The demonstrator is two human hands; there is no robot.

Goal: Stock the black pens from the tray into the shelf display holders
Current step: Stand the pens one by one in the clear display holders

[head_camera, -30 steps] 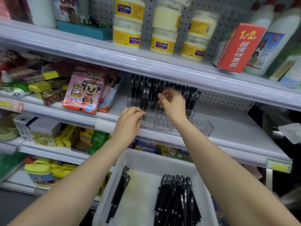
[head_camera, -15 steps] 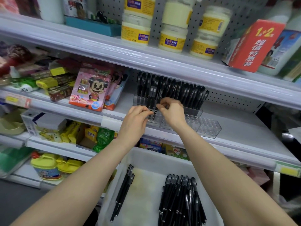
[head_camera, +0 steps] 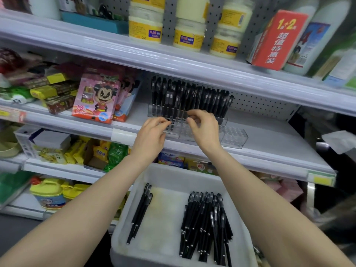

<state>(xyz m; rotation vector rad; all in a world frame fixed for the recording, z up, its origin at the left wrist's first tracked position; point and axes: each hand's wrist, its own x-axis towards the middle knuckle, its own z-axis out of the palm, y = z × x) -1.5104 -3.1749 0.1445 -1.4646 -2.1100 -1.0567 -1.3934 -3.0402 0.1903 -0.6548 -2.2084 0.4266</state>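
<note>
Our left hand (head_camera: 152, 136) and right hand (head_camera: 205, 130) curl bunched fingers at the clear pen holder (head_camera: 234, 136) on the shelf (head_camera: 269, 145), clamped on what we cannot tell, so a nudge could topple its standing black pens (head_camera: 192, 95), with loose pens (head_camera: 206, 224) waiting in the near tray (head_camera: 183, 171).

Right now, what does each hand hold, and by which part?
Cannot tell: left hand and right hand curl fingers at the clear holder; blur hides any contents.

Two hands (head_camera: 150, 136), one tray (head_camera: 167, 218)
</note>
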